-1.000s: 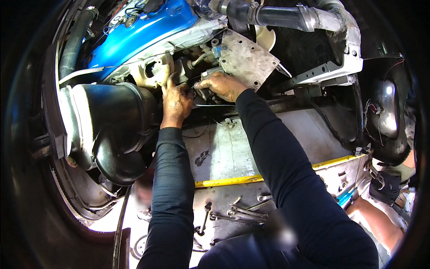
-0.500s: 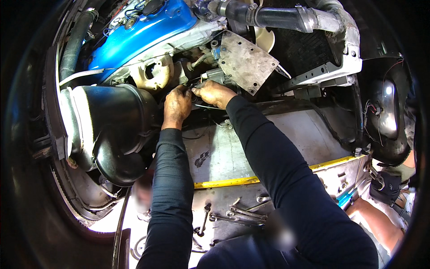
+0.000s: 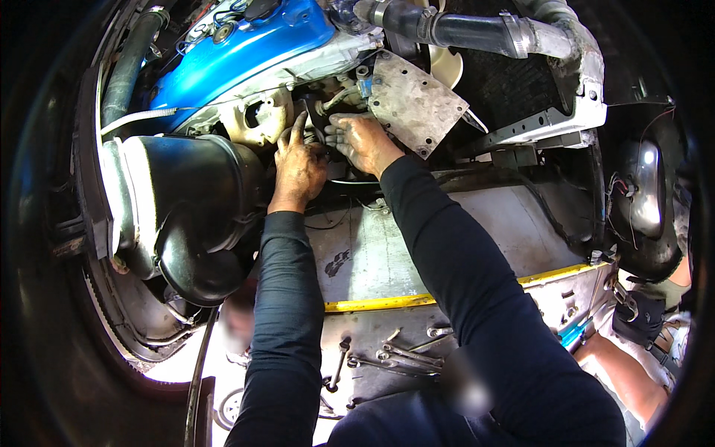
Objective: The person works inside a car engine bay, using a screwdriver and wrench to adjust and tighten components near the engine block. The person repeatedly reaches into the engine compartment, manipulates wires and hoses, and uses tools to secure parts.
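Both my hands reach into the engine bay, below the manifold side of an engine with a blue valve cover (image 3: 249, 48). My left hand (image 3: 299, 165) is beside a pale, rusty exhaust manifold (image 3: 257, 119); one finger stretches up past the others, and the hand seems to hold nothing. A short gap to its right, my right hand (image 3: 365, 141) has its fingers apart and pointing left, just below and left of a flat grey metal plate with bolt holes (image 3: 417, 103). The dark parts between and behind the hands are too shadowed to make out. A thin pale line runs under my right wrist.
A black air filter housing (image 3: 194, 186) bulges at left. At upper right is a black hose (image 3: 469, 33) with clamps. Below, a yellow-edged panel (image 3: 380, 304) crosses in front of me; several wrenches (image 3: 410, 357) lie nearer. Another person's arm (image 3: 622, 372) shows at lower right.
My hands, whose fingertips were pinched together, have come apart. The right fingers have spread and the hand has turned; a left finger has stretched upward.
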The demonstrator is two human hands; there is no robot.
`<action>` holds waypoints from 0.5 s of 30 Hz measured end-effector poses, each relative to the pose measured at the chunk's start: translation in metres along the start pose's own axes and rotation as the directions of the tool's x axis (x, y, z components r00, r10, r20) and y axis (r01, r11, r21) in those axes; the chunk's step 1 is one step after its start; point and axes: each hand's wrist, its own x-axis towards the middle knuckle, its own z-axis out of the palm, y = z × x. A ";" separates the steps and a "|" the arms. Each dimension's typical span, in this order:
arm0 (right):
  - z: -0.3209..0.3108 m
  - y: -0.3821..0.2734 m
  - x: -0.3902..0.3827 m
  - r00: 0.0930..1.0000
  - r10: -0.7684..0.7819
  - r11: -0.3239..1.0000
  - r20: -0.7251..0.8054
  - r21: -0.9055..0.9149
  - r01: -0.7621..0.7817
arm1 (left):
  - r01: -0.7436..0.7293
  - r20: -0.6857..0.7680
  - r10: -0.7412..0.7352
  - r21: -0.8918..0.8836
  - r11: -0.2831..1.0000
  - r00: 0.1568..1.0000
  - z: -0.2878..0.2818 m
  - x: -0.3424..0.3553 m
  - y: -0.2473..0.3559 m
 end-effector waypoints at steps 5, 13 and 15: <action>-0.005 0.006 0.007 0.996 -0.065 0.948 -0.054 -0.314 0.045 | 0.127 0.055 -0.120 -0.164 0.978 0.991 0.002 0.004 -0.003; -0.006 0.003 -0.013 0.992 0.013 0.340 0.123 -0.934 0.111 | 0.253 0.018 -0.259 -0.289 0.923 0.966 0.001 0.004 -0.005; -0.005 -0.004 -0.017 0.998 0.059 0.460 0.024 -0.888 -0.006 | 0.266 0.006 -0.276 -0.289 0.920 0.961 0.001 0.004 -0.005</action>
